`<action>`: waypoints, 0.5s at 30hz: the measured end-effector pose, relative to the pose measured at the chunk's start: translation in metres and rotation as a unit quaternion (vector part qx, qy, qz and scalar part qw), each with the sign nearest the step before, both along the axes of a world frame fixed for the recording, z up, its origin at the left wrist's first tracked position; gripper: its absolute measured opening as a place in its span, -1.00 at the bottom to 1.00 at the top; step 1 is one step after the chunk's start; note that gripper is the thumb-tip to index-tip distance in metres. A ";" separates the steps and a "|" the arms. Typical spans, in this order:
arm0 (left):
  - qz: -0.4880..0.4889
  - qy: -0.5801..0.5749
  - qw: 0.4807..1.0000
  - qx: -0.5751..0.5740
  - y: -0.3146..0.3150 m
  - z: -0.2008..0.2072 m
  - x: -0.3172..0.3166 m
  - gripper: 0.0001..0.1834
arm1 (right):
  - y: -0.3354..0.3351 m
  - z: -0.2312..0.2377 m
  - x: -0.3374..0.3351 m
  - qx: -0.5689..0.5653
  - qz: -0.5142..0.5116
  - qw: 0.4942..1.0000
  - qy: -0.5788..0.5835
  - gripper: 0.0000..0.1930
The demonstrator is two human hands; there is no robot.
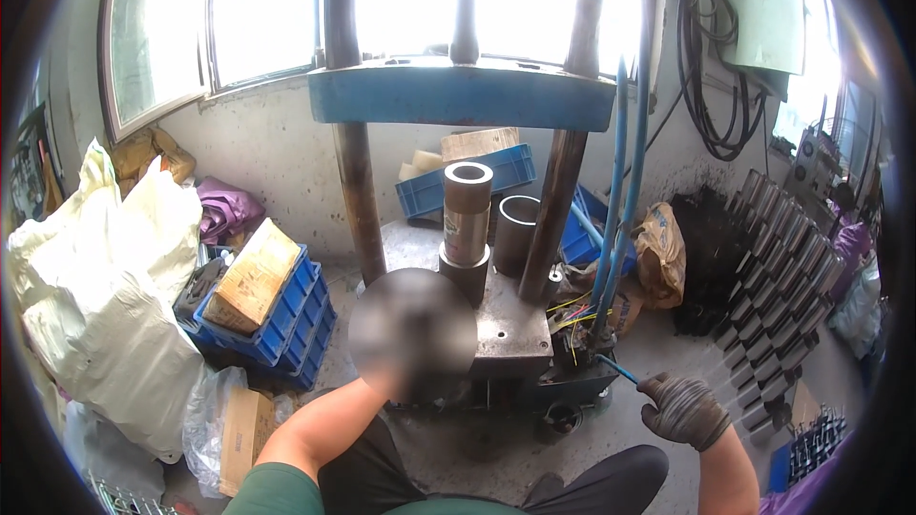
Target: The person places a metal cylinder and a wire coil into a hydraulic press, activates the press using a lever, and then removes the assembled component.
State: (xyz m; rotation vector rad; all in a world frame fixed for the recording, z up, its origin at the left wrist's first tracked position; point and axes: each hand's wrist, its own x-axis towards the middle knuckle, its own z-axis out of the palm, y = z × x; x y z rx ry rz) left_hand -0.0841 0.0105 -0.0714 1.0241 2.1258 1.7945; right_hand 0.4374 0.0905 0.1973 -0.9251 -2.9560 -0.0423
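Observation:
In a grey work glove, my right hand (689,412) is closed round the end of a thin blue lever (618,368) at the press's lower right. My left arm reaches forward to the press bed (515,324). A round blur covers my left hand (405,339), so its fingers and anything in them are hidden. Just beyond the blur, a tall metal sleeve (466,219) stands upright on a wider, shorter metal cylinder (465,274). A dark hollow cylinder (515,236) stands to their right. Above them spans the press's blue crosshead (463,98).
Blue hoses (615,200) run down the press's right side to coloured wires. Stacked blue crates (301,329) with a cardboard box (253,275) and large white sacks (110,296) lie left. Several metal tubes (778,286) are stacked right. A small pot (561,420) sits below the bed.

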 end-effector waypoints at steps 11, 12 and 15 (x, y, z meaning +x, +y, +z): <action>-0.070 0.219 0.932 0.280 0.006 0.182 0.027 -0.26 | -0.010 0.007 -0.016 -0.015 -0.042 0.994 -0.102 -0.60; -0.112 0.166 0.929 0.310 0.013 0.209 0.031 -0.27 | -0.010 0.007 -0.016 -0.018 -0.028 0.993 -0.110 -0.64; -0.125 0.165 0.910 0.360 0.043 0.289 0.042 -0.29 | -0.012 0.009 -0.015 -0.028 -0.047 0.991 -0.126 -0.71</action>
